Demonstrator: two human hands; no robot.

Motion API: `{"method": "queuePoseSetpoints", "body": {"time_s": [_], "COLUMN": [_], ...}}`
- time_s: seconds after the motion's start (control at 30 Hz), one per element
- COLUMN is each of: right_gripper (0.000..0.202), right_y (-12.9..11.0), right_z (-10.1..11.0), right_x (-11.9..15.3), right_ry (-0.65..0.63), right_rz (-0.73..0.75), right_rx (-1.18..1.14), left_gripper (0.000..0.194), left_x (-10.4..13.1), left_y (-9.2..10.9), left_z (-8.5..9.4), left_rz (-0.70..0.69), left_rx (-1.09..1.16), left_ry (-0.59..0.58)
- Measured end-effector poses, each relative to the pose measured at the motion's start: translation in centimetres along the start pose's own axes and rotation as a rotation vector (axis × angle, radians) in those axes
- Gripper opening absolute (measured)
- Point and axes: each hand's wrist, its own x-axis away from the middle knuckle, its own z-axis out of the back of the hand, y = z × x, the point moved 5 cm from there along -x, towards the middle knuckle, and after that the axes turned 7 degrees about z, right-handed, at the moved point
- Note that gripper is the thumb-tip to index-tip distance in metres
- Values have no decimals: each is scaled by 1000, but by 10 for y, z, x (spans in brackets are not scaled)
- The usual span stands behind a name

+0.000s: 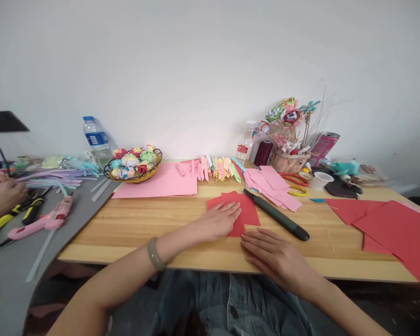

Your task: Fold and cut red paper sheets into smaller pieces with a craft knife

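Red paper (249, 208) lies on the wooden table (133, 228), directly in front of the person, with more than one piece overlapping. The left hand (220, 221) rests palm down on it, fingers extended, gripping nothing. The right hand (275, 255) is likewise flattened, fingers straight and close together, fingertips at the paper's near edge; contact there cannot be confirmed. A dark green tool (278, 215) lies diagonally just right of the paper. Pink slips (271, 184) lie beyond the tool; larger red sheets (402, 226) lie well apart at right. A basket (147, 177) of paper flowers (130, 161) stands far left, touching pink sheets (168, 181). A co-worker's hand (7, 200) shows at the left edge, near a pink glue gun (49, 221).
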Motion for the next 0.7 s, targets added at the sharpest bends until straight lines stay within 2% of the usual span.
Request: {"method": "queuePoseSetpoints", "body": {"time_s": [0.1, 0.17, 0.23, 0.3, 0.37, 0.47, 0.6, 0.7], "right_gripper": [27, 32, 40, 46, 45, 39, 35, 37], "right_y": [27, 52, 74, 87, 94, 97, 95, 90], "right_z": [4, 6, 5, 0, -7, -14, -12, -2], "right_x": [8, 16, 25, 32, 35, 38, 41, 49], "right_ry": [27, 31, -41, -150, -222, -221, -174, -209], "right_rz": [-94, -280, -473, -573, -593, -585, -596, -698], "right_rx": [46, 160, 281, 336, 319, 258, 203, 180], "left_gripper": [51, 55, 59, 62, 62, 58, 77, 87], "left_x": [-2, -4, -6, -8, -8, -5, -5, -8], "left_y": [-2, -2, -3, -4, -6, -7, -7, -4], "left_z": [-1, 1, 3, 5, 6, 9, 10, 8], "left_rz": [25, 25, 38, 52, 63, 77, 106, 149], "left_rx": [-7, 4, 27, 56, 84, 126, 180, 193], "left_ry": [-54, -84, -112, -134, -140, -96, -47, -60]}}
